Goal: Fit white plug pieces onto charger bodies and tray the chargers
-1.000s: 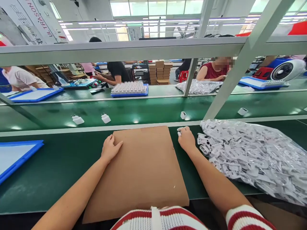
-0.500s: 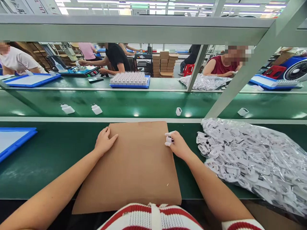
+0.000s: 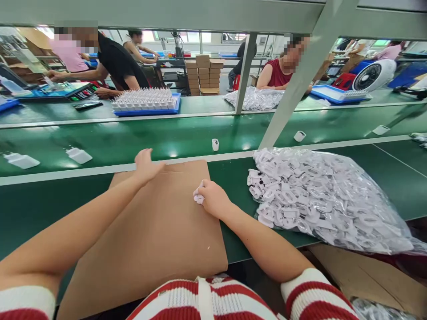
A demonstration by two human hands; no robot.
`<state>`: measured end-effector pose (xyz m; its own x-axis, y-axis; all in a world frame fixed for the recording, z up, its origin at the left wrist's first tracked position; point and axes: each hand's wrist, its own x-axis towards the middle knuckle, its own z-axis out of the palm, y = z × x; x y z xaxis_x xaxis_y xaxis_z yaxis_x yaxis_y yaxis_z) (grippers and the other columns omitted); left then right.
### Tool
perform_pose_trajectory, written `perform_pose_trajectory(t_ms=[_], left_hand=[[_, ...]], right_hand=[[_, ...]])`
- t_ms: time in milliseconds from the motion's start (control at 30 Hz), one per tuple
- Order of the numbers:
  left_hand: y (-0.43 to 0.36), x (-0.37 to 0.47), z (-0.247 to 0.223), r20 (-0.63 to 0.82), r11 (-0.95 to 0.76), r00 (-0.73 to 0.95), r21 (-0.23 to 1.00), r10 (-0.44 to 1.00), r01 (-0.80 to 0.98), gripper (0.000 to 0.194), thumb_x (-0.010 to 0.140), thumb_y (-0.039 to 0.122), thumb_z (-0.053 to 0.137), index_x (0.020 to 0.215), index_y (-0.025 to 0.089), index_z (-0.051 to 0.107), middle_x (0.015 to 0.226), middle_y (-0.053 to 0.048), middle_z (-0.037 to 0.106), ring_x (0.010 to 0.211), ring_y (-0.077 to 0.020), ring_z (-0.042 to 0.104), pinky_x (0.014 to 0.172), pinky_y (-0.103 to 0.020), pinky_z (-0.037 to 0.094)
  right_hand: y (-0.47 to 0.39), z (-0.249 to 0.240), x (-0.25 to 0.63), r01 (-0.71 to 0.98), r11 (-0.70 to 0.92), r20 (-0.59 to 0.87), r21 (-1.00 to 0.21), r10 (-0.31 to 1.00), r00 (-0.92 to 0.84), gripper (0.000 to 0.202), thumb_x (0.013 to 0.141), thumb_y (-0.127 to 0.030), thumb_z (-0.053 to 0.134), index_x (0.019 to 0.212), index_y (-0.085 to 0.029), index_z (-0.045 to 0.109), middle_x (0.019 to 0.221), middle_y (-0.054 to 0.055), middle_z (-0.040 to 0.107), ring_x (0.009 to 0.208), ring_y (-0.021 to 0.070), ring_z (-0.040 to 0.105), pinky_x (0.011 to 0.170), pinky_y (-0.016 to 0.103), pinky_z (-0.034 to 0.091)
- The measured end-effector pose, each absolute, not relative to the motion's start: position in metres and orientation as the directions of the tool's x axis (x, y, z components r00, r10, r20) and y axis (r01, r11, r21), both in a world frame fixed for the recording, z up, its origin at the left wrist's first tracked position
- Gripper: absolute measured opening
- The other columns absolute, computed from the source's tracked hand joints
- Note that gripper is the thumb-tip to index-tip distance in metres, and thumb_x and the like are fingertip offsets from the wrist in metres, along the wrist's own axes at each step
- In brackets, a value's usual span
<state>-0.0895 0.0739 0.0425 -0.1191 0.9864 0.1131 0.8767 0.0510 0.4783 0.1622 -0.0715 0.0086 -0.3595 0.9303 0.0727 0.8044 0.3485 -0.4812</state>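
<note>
A large brown cardboard sheet [image 3: 156,222] lies on the green bench and overhangs its front edge. My left hand [image 3: 147,166] is over the sheet's far left part with its fingers apart, nothing in them. White plastic pieces [image 3: 199,195] are gripped in the closed fingers of my right hand [image 3: 211,198], at the sheet's right side. To the right of that hand rests a clear plastic bag [image 3: 320,200] full of small white plastic parts, its open end facing the cardboard.
White chargers [image 3: 79,155] are spaced along the green belt [image 3: 187,138] behind the bench. A slanted metal post [image 3: 290,80] rises beyond the bag. Across the belt are a blue tray [image 3: 176,104], a fan [image 3: 373,75] and several people. Cardboard [image 3: 373,275] lies low at the right.
The view has turned to the right. My left hand has moved from the sheet's left edge toward its far edge. My right hand has shifted inward over the cardboard, still holding white pieces.
</note>
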Motion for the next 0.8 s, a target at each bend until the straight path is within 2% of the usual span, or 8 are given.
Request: perform_pose_trajectory(t_ms=[200, 267, 333, 400, 500, 567, 633, 800], left_hand=[[0.131, 0.034, 0.029, 0.1, -0.221, 0.205, 0.639, 0.974, 0.737, 0.085, 0.073, 0.05, 0.082, 0.146, 0.016, 0.054, 0.149, -0.017, 0.051, 0.138, -0.0347, 0.048, 0.117, -0.039, 0.041], [0.145, 0.066, 0.024, 0.111, -0.241, 0.223, 0.645, 0.969, 0.726, 0.088, 0.068, 0.049, 0.088, 0.142, 0.013, 0.057, 0.145, -0.019, 0.055, 0.135, -0.034, 0.052, 0.115, -0.038, 0.041], [0.156, 0.088, 0.019, 0.094, -0.215, 0.202, 0.642, 0.975, 0.736, 0.082, 0.067, 0.047, 0.09, 0.135, 0.011, 0.062, 0.137, -0.021, 0.062, 0.127, -0.0328, 0.058, 0.109, -0.037, 0.045], [0.162, 0.101, 0.016, 0.064, -0.172, 0.171, 0.642, 0.983, 0.747, 0.066, 0.072, 0.044, 0.086, 0.125, 0.009, 0.068, 0.124, -0.02, 0.069, 0.114, -0.0313, 0.065, 0.1, -0.037, 0.049], [0.161, 0.097, 0.016, 0.07, -0.159, 0.15, 0.653, 0.986, 0.74, 0.044, 0.082, 0.034, 0.076, 0.117, 0.007, 0.073, 0.114, -0.018, 0.073, 0.104, -0.0291, 0.068, 0.094, -0.035, 0.05], [0.149, 0.08, 0.019, 0.104, -0.189, 0.161, 0.661, 0.981, 0.726, 0.041, 0.084, 0.029, 0.07, 0.121, 0.01, 0.074, 0.117, -0.014, 0.074, 0.105, -0.0265, 0.067, 0.095, -0.032, 0.05], [0.127, 0.053, 0.023, 0.132, -0.237, 0.201, 0.664, 0.971, 0.709, 0.042, 0.084, 0.028, 0.069, 0.124, 0.014, 0.074, 0.117, -0.008, 0.074, 0.103, -0.0231, 0.067, 0.095, -0.028, 0.049], [0.04, -0.026, 0.028, 0.11, -0.342, 0.379, 0.7, 0.919, 0.627, 0.044, 0.086, 0.047, 0.07, 0.123, 0.024, 0.074, 0.117, -0.003, 0.075, 0.1, -0.0215, 0.068, 0.093, -0.028, 0.052]], right_hand=[[-0.066, 0.006, 0.168, 0.795, 0.398, 0.088, -0.458, 0.91, -0.405, 0.031, 0.089, -0.011, 0.061, 0.109, -0.025, 0.08, 0.102, 0.006, 0.063, 0.091, 0.0212, 0.058, 0.071, 0.031, 0.043], [-0.065, 0.006, 0.169, 0.792, 0.399, 0.098, -0.462, 0.911, -0.401, 0.03, 0.087, -0.009, 0.062, 0.105, -0.023, 0.081, 0.1, 0.006, 0.063, 0.09, 0.0217, 0.058, 0.072, 0.031, 0.045], [-0.063, 0.005, 0.17, 0.753, 0.354, 0.149, -0.555, 0.933, -0.329, 0.028, 0.086, -0.007, 0.062, 0.101, -0.022, 0.081, 0.097, 0.006, 0.065, 0.092, 0.0214, 0.06, 0.075, 0.031, 0.047], [-0.059, 0.004, 0.17, 0.588, 0.26, 0.21, -0.766, 0.966, -0.153, 0.021, 0.087, -0.015, 0.066, 0.1, -0.024, 0.081, 0.096, 0.004, 0.067, 0.09, 0.0193, 0.062, 0.078, 0.03, 0.049], [-0.053, 0.005, 0.172, 0.044, 0.095, 0.099, -0.995, 0.987, 0.125, 0.028, 0.081, -0.038, 0.08, 0.104, -0.023, 0.079, 0.093, 0.002, 0.071, 0.081, 0.0169, 0.063, 0.073, 0.03, 0.051], [-0.05, 0.008, 0.176, -0.295, -0.007, -0.051, -0.955, 0.988, 0.142, 0.041, 0.069, -0.044, 0.088, 0.102, -0.021, 0.078, 0.091, 0.003, 0.074, 0.079, 0.0165, 0.064, 0.071, 0.03, 0.051], [-0.049, 0.012, 0.18, -0.507, -0.109, -0.169, -0.855, 0.983, 0.073, 0.045, 0.059, -0.04, 0.093, 0.097, -0.02, 0.077, 0.092, 0.003, 0.075, 0.08, 0.0155, 0.065, 0.074, 0.029, 0.052], [-0.052, 0.015, 0.181, -0.628, -0.258, -0.285, -0.734, 0.957, -0.06, 0.045, 0.057, -0.033, 0.095, 0.096, -0.022, 0.076, 0.095, 0.002, 0.076, 0.085, 0.0142, 0.067, 0.079, 0.026, 0.055]])
